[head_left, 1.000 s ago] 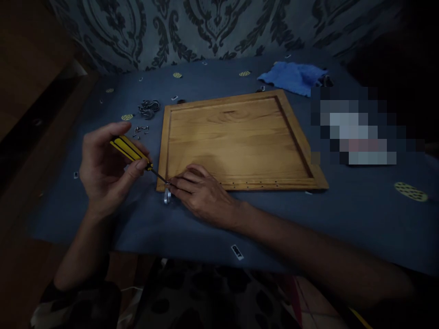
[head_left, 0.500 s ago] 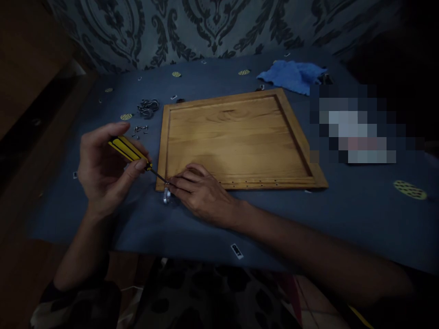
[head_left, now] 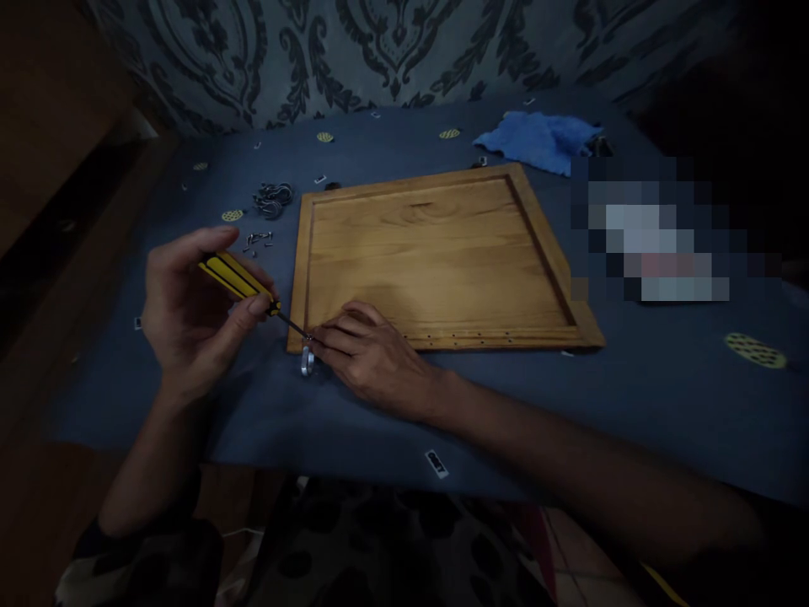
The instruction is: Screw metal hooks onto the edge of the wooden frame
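A framed wooden board (head_left: pixel 436 253) lies flat on a dark blue cloth (head_left: pixel 632 405). My left hand (head_left: pixel 190 316) is closed round a yellow and black screwdriver (head_left: pixel 237 280) whose tip reaches the board's near left corner. My right hand (head_left: pixel 363 350) rests at that corner, its fingertips pinched on a small silver metal hook (head_left: pixel 307 360) that hangs over the board's front edge. A row of small holes runs along the board's front rail.
A heap of metal hooks (head_left: pixel 273 198) and a few loose screws (head_left: pixel 258 242) lie left of the board. A blue rag (head_left: pixel 537 139) sits at the back right. A patterned fabric rises behind. The cloth's front edge drops off near my body.
None beyond a slight shift of the view; both hands stay at the board's near left corner.
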### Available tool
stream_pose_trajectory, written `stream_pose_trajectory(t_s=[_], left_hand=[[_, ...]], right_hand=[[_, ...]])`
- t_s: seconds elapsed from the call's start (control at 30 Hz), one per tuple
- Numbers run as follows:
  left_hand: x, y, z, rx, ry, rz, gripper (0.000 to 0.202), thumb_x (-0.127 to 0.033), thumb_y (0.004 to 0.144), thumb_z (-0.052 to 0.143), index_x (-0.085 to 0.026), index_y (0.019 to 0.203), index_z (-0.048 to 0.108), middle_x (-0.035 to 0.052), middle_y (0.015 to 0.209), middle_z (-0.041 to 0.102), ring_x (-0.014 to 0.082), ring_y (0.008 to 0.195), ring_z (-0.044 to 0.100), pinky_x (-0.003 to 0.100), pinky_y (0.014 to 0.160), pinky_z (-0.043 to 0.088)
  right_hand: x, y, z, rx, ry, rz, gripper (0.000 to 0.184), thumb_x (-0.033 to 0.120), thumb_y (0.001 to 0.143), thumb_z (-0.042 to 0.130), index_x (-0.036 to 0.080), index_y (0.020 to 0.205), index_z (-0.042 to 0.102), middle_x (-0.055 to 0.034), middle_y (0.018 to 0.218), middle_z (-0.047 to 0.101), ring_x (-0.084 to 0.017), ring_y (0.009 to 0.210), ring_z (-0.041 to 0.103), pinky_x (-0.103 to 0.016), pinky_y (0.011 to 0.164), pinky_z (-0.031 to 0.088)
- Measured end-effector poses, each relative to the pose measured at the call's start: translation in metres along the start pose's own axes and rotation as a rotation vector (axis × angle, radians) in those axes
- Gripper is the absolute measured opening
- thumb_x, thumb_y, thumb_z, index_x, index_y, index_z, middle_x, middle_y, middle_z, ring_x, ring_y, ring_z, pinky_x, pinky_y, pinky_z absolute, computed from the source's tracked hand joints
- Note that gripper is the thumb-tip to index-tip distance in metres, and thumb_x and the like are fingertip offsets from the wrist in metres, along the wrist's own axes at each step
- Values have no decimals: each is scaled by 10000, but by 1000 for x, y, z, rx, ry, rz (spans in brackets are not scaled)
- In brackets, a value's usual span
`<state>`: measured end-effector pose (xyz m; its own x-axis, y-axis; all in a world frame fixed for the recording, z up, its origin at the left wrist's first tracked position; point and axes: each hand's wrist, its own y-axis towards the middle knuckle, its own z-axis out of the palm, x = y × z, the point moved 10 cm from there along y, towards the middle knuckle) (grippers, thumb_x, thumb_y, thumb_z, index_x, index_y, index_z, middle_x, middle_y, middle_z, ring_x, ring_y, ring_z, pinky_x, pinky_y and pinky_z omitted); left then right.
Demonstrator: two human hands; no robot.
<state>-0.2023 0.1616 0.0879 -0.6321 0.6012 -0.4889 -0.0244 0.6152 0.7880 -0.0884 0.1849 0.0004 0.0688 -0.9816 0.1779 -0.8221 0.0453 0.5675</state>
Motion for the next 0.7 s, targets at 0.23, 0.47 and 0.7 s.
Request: stream_pose_trajectory(t_s=[0.23, 0.47, 0.7], left_hand=[[2, 0, 0, 10, -22, 15, 602, -191, 767, 812, -244, 1303, 543, 27, 1181, 532, 110, 826, 693, 254, 593, 650], [1, 2, 2, 21, -14, 21, 620, -182, 754, 824, -256, 1303, 544, 18, 1154, 519, 112, 805, 696, 279, 592, 650], [-3, 2, 1, 24, -13, 58, 635, -176, 744, 834, -251, 1308, 552, 31, 1213, 544, 115, 816, 707, 258, 613, 637]], right_hand=[[-1, 0, 1, 18, -6, 11, 261, 176, 1051, 432, 146, 1133, 678, -57, 1117, 741, -193, 1000, 597, -390, 1006, 396], [0, 0, 0, 1, -23, 7, 274, 174, 1053, 423, 140, 1127, 685, -60, 1108, 748, -190, 985, 605, -388, 1003, 396], [-1, 0, 0, -4, -3, 8, 264, 172, 1047, 438, 121, 1120, 687, -67, 1106, 750, -197, 994, 607, -390, 1004, 398]])
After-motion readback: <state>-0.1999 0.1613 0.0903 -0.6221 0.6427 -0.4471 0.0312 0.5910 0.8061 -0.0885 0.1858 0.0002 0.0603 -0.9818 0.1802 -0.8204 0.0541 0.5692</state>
